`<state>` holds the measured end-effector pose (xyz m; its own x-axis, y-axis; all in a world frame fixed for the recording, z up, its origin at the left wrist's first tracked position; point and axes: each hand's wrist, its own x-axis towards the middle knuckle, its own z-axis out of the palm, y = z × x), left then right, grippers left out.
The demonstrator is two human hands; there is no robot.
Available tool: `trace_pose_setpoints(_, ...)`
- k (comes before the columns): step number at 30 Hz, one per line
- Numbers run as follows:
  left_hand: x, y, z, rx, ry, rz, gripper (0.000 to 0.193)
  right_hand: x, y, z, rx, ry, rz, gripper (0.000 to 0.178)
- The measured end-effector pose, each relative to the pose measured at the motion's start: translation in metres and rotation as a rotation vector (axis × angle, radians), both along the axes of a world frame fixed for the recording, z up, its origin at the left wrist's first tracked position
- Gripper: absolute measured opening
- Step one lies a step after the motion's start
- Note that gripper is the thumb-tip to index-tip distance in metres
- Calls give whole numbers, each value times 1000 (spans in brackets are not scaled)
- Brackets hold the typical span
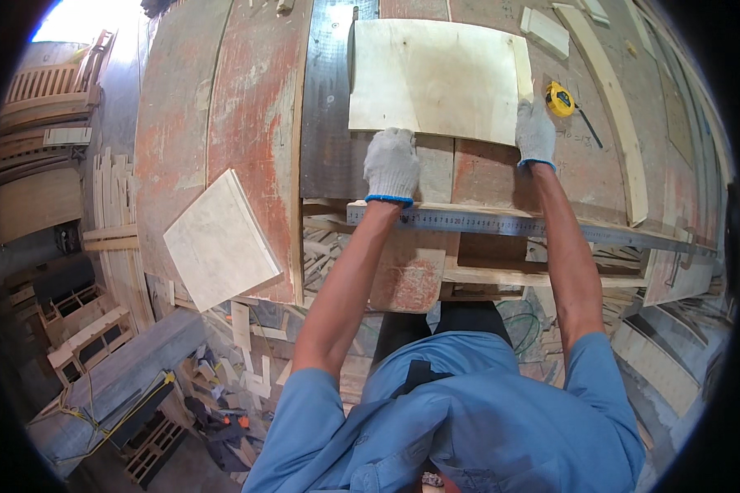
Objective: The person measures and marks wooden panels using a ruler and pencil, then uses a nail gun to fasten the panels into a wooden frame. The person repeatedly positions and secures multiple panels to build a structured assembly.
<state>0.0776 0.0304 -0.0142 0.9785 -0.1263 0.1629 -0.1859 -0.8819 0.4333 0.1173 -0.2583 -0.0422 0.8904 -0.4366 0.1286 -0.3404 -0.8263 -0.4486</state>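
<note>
Rough, paint-stained planks make up the workbench (255, 99), with offcuts and wooden frames piled on the floor along its left side. On the bench's far middle lies a pale plywood panel (432, 78), flat and square to the boards. Both hands wear white knit gloves. The left hand (391, 164) rests palm-down at the panel's near edge, fingers curled loosely over it rather than gripping. The right hand (535, 131) presses on the panel's near right corner, fingers together and flat; neither hand is closed around anything.

As a judgement, the work looks early: the panel shows no cut, no pencil line that can be made out, and its edges are clean and whole. A long steel ruler (501, 222) lies across the bench's near edge, apart from the panel, and a yellow tape measure (560, 99) sits just right of the right hand. A second, smaller plywood board (220, 240) lies tilted toward the bench's near left corner.
</note>
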Motion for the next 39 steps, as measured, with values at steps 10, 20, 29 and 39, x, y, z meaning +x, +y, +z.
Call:
trace_pose_setpoints(10,17,-2,0,-12,78,16,17,17,-5,-4,23,17,-21,35)
trace_pose_setpoints(20,33,-6,-2,-2,55,23,15,32,-12,-12,10,-24,-3,36)
trace_pose_setpoints(29,44,-9,4,13,133,23,18,44,-20,-21,-58,36,-11,40)
trace_pose_setpoints(39,56,-10,-2,17,117,38,20,52,-12,-10,-46,2,-13,42)
